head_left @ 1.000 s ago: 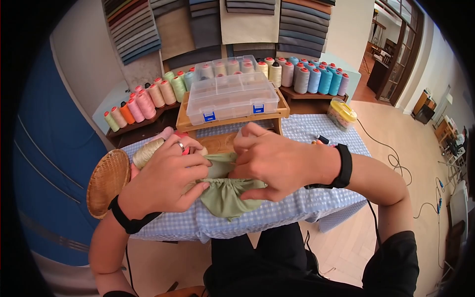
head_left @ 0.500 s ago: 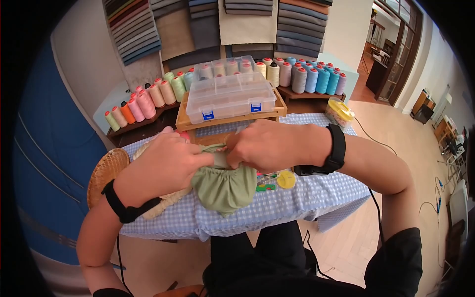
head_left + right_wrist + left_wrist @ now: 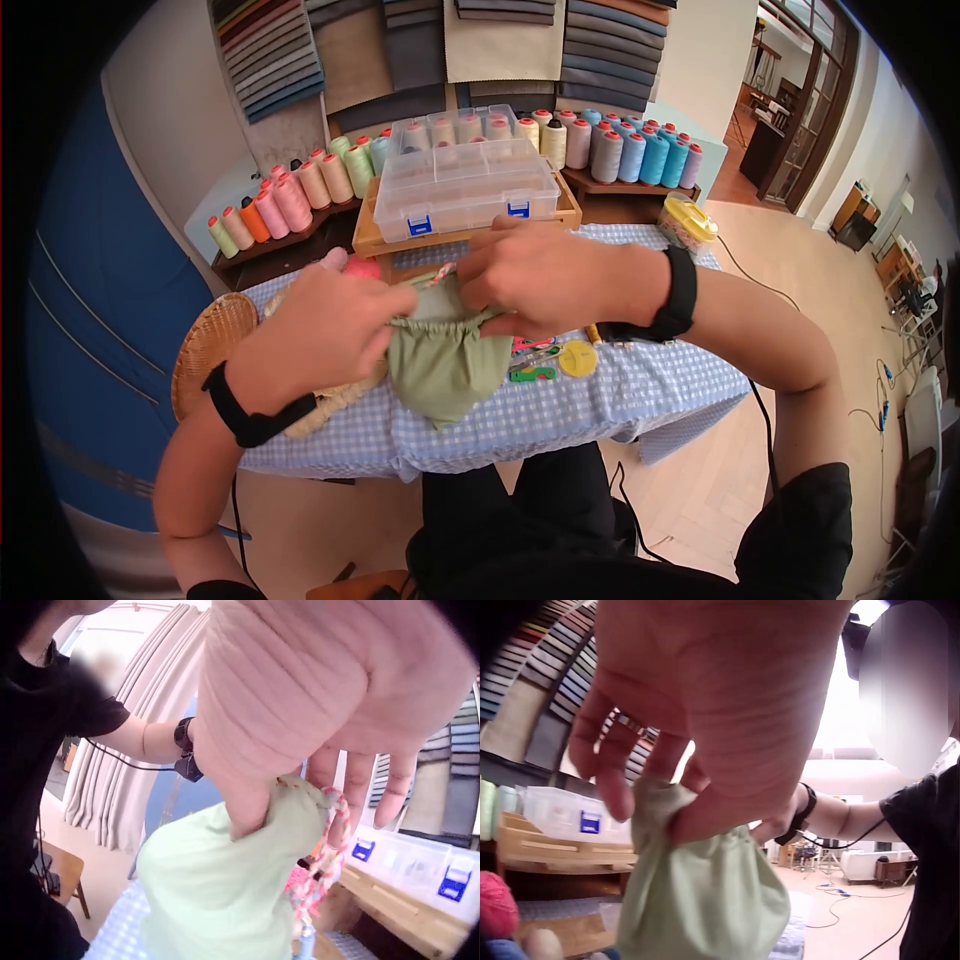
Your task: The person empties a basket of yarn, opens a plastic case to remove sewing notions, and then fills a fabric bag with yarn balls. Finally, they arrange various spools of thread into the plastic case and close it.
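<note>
Both hands hold a pale green cloth drawstring pouch (image 3: 447,375) by its gathered mouth, and its rounded bottom hangs down over the table in the head view. My left hand (image 3: 310,325) pinches the left side of the mouth; in the left wrist view the thumb presses the cloth (image 3: 705,900) against the fingers. On the right side, my right hand (image 3: 545,275) grips the rim, its thumb on the cloth in the right wrist view and the other fingers behind. A pink-and-white braided cord (image 3: 326,862) hangs at the rim beside the right fingers.
A green-handled tool (image 3: 532,374) and a round yellow disc (image 3: 577,358) lie right of the pouch on the checked tablecloth (image 3: 660,385). A wicker basket (image 3: 210,350) stands left. Behind are a clear plastic box (image 3: 465,205), thread spools (image 3: 290,205) and a yellow-lidded tub (image 3: 688,222).
The hands have shifted their hold along the pouch's mouth and raised it slightly away from me. The pouch now hangs fuller, and the small tools beside it have come into view.
</note>
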`<action>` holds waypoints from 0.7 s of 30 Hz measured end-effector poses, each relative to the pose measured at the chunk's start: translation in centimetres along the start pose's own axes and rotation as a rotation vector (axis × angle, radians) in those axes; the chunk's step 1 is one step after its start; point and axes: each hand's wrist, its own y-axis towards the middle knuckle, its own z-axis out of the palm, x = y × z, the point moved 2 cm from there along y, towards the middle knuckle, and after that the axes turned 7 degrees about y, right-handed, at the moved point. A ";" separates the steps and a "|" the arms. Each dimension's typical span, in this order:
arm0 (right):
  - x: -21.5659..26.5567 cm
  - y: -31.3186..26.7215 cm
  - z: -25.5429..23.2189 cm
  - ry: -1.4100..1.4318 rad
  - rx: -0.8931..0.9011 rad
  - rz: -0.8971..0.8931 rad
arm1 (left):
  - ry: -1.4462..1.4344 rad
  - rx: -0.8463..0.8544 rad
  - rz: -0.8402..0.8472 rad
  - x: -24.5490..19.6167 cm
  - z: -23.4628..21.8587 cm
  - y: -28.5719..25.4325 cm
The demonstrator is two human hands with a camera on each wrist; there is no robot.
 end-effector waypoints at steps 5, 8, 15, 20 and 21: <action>-0.1 -0.1 0.4 0.055 0.013 -0.064 | -0.043 0.020 0.138 0.8 1.3 -0.5; -1.1 -1.5 -0.3 0.119 -0.042 -0.105 | -0.085 -0.012 0.144 1.9 0.7 -1.3; -0.1 -0.9 -2.4 -0.035 -0.001 -0.111 | 0.040 -0.009 0.126 2.1 -0.7 -1.0; 0.3 -0.4 0.0 -0.158 0.030 -0.097 | 0.165 -0.004 0.164 0.0 0.2 -0.4; 0.1 -0.8 0.0 -0.157 0.030 -0.098 | 0.213 0.024 0.169 0.2 0.6 -0.6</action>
